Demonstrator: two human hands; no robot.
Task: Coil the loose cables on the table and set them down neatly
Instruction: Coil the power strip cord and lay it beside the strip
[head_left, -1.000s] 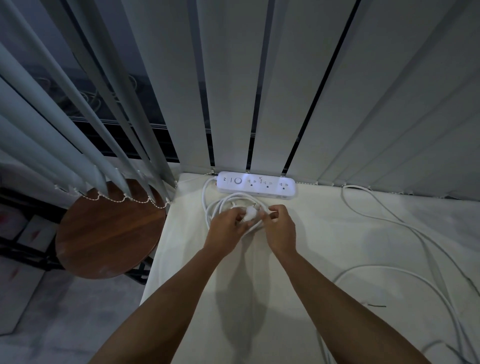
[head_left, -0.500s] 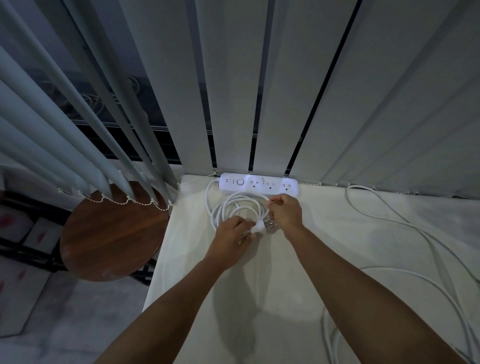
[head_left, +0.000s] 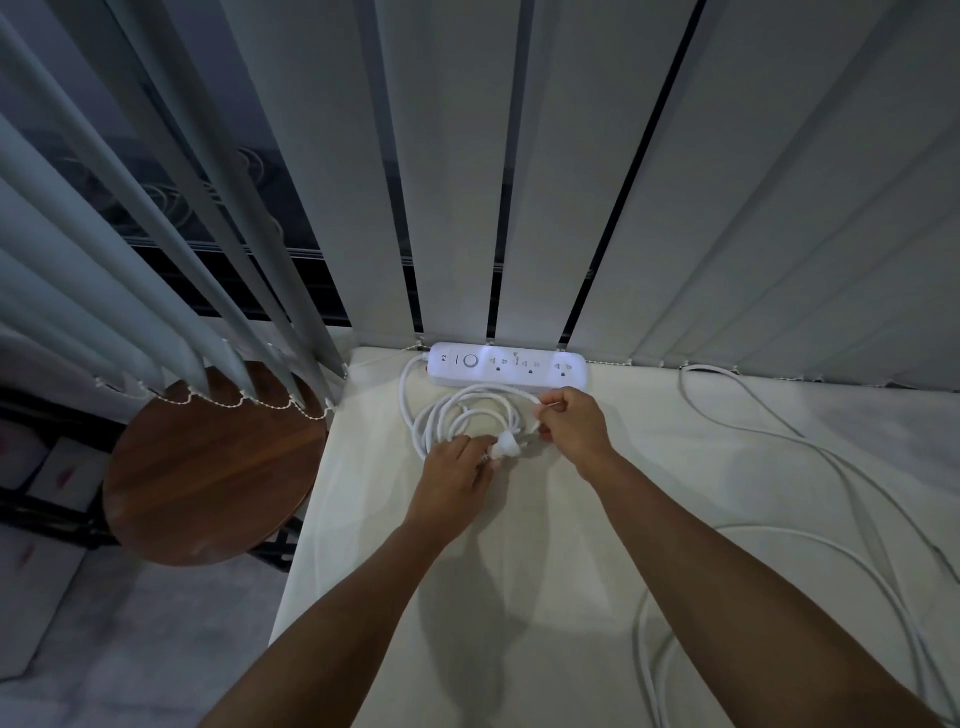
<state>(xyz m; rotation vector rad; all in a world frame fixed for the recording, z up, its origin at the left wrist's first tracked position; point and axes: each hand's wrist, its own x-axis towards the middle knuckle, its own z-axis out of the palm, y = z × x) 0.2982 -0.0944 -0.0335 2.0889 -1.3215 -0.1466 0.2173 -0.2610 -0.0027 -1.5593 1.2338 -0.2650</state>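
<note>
At the far edge of the cream surface, a white power strip lies flat against the foot of the vertical blinds, with its long side parallel to them. Its white cord leaves the left end, curves toward the near side and joins the coiled cable, which lies on the surface just near of the strip in several overlapping loops.

Hand positions:
- Left hand – placed on the near side of the coil, fingers curled over the bundled strands. The white plug projects to the right from its fingertips.
- Right hand – placed at the right side of the coil, close to the strip's right end. Thumb and fingers pinch a strand of the same cable. Whether they also touch the plug's prongs cannot be told.

Both hands are close together, with the plug between them, and both forearms reach in from the near edge.

A second loose white cable is spread in wide, uncoiled curves across the right part of the surface – well apart from the coil. It runs from the far edge by the blinds to the near right corner.

Left of the surface, at a lower level, stands a round wooden stool, partly overlapped by the hanging blind slats.
</note>
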